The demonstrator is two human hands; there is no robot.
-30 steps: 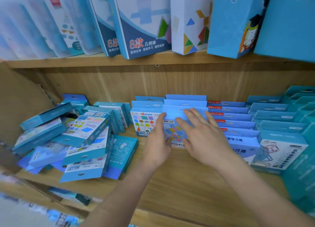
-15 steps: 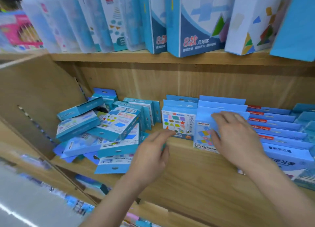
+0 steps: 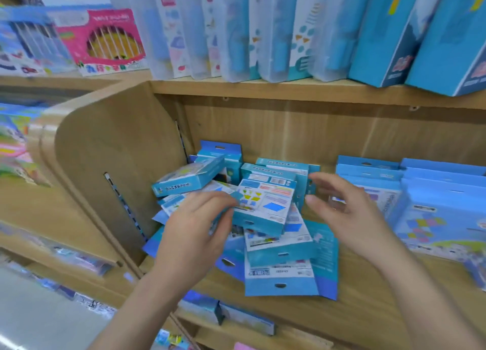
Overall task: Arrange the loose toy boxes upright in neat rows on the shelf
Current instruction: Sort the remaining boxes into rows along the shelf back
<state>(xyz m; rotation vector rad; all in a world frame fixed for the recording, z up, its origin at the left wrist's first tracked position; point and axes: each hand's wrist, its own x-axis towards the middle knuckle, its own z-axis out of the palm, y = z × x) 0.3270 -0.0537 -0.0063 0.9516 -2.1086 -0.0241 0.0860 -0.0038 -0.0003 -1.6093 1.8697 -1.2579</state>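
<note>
**A:** From the head view, where is the box being worked?

**B:** The top box (image 3: 265, 205) lies flat and skewed on the pile of loose boxes (image 3: 281, 255), at the left end of the shelf (image 3: 355, 315). The left hand (image 3: 194, 234) pinches its left edge, with the thumb over the face and the fingers curled under, though blur softens the contact. The right hand (image 3: 355, 218) hovers just off the box's right side. Its fingers are spread and relaxed, it holds nothing, and as far as I can make out it touches nothing.

**A:** How will the box handle?

**B:** Light, I'd judge. It looks like a thin card carton, stiff along its edges and yielding in the broad printed faces. The print looks glossy, so a one-sided pinch may let it swivel or slip. The flap with the hang hole, on the side nearest the wrist, looks like bare card and would bend.

**A:** So where should it be held?

**B:** Across the two narrow sides, one hand to each, keeping clear of the flap. It should be lifted straight up, because the boxes under the grip lie slack and overlapped and could drag toward the shelf's front lip.

**A:** And then?

**B:** It likely gets stood upright and carried to the upright rows (image 3: 436, 191) beyond the right hand.
</note>
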